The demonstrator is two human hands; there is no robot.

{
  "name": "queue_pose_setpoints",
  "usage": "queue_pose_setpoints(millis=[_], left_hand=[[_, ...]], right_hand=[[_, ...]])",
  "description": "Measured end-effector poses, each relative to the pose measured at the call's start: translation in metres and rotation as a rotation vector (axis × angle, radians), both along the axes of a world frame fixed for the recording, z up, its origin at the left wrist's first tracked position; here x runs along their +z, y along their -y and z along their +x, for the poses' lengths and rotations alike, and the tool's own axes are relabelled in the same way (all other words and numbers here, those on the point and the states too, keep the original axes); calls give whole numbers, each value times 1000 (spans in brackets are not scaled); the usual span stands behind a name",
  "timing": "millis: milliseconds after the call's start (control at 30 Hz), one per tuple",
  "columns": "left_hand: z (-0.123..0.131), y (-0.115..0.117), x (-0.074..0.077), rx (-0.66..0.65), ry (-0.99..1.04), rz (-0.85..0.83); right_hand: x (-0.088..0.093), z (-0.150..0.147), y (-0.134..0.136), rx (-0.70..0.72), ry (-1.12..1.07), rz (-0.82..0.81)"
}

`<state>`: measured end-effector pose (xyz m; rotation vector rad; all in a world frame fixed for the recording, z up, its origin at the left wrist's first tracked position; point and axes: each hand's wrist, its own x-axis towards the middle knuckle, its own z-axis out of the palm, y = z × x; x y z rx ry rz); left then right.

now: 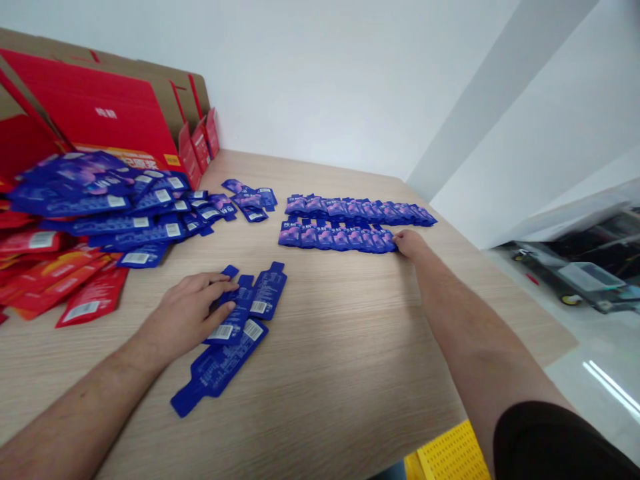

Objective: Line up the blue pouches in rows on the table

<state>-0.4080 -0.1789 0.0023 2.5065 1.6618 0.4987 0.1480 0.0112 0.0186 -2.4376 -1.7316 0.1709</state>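
My left hand (pixel 197 307) rests with its fingers apart on a few loose blue sachets (pixel 269 293) that lie barcode side up near the front of the table. One more blue sachet (pixel 220 367) sticks out below them at a slant. At the right end of the nearer row of overlapping blue sachets (pixel 337 237), my right hand (pixel 410 244) is closed, its fingertips on the last sachet. Behind it runs a second overlapping row of blue sachets (pixel 357 209), printed side up.
A heap of blue sachets (pixel 100 187) and red sachets (pixel 95 297) covers the left side, before red cardboard boxes (pixel 115 107). Several loose sachets (pixel 250 200) lie between heap and rows. A white wall (pixel 325 87) stands behind the wooden table (pixel 340 347). A yellow perforated thing (pixel 453 457) is below its front edge.
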Motion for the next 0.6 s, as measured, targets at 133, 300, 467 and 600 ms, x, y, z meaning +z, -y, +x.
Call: queue_pose_setpoints(millis=[133,300,467,600], left_hand=[[1,1,1,7,-3,0],[4,1,4,18,-5,-7],[8,3,6,24,-9,-9],[13,6,9,36,-25,-23]], right_hand=[[-4,-2,2,-9,3,22],[3,-6,18,-97,5,161],[20,-30,63,-92,-136,488],[24,-89,125,91,-386,398]])
